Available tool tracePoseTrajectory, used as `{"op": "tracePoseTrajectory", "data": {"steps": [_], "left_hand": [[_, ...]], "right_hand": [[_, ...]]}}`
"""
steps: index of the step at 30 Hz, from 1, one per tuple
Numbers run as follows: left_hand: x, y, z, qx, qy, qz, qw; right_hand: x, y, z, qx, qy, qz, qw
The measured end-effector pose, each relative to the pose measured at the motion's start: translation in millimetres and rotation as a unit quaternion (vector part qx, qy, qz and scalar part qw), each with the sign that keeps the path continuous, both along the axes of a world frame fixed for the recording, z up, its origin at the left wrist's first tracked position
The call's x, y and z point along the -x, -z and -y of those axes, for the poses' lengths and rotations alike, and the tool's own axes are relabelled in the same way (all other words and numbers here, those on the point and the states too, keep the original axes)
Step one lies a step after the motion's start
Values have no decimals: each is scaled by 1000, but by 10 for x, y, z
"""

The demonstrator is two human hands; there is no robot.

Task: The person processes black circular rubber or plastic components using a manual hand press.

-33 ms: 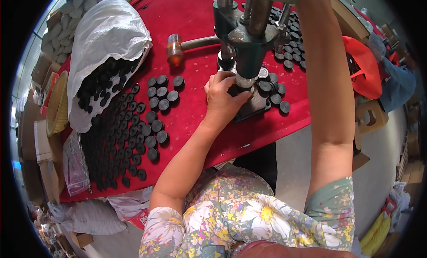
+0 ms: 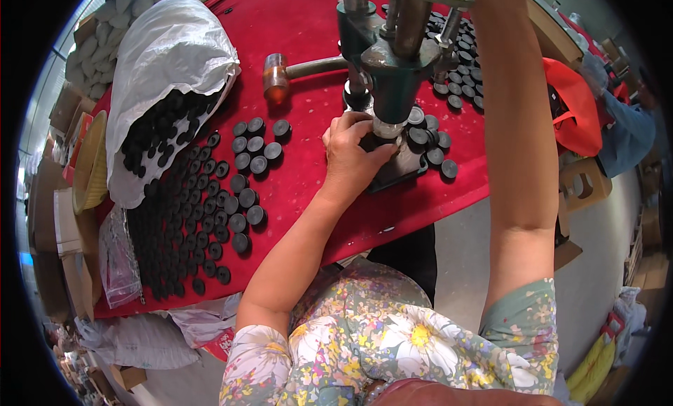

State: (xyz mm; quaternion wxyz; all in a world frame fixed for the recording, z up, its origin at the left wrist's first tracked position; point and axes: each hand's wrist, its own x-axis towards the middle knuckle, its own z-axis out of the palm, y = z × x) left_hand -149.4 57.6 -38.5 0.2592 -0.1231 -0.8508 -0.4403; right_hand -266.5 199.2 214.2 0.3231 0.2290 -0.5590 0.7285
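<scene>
My left hand (image 2: 349, 150) is at the base of a dark green hand press (image 2: 392, 87), its fingers curled and its thumb reaching beside the clear tip (image 2: 387, 128) of the ram. What the fingers hold under the ram is hidden. My right forearm (image 2: 519, 126) stretches up past the press and leaves the upper edge, so the right hand is out of sight. Several round black caps (image 2: 434, 156) lie just right of the press base (image 2: 398, 169). To the left are loose groups of similar round caps (image 2: 257, 165).
A red cloth (image 2: 308, 210) covers the table. At the left, a white sack (image 2: 175, 45) spills black pieces toward many small black parts (image 2: 189, 224). A mallet (image 2: 276, 78) lies behind my left hand. More caps (image 2: 463, 77) sit behind the press; a red bag (image 2: 571, 105) is at the right.
</scene>
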Motion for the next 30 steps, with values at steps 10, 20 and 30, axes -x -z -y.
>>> {"op": "tracePoseTrajectory", "data": {"steps": [10, 20, 30], "left_hand": [[51, 43, 17, -66, 34, 40, 996], [-492, -397, 645, 34, -9, 7, 999], [-1360, -491, 1504, 244, -168, 77, 952]], "right_hand": [[-693, 604, -858, 33, -172, -189, 966], [-1775, 2191, -859, 58, -3, -185, 981], [-1296, 1053, -994, -79, -63, -239, 966]]}}
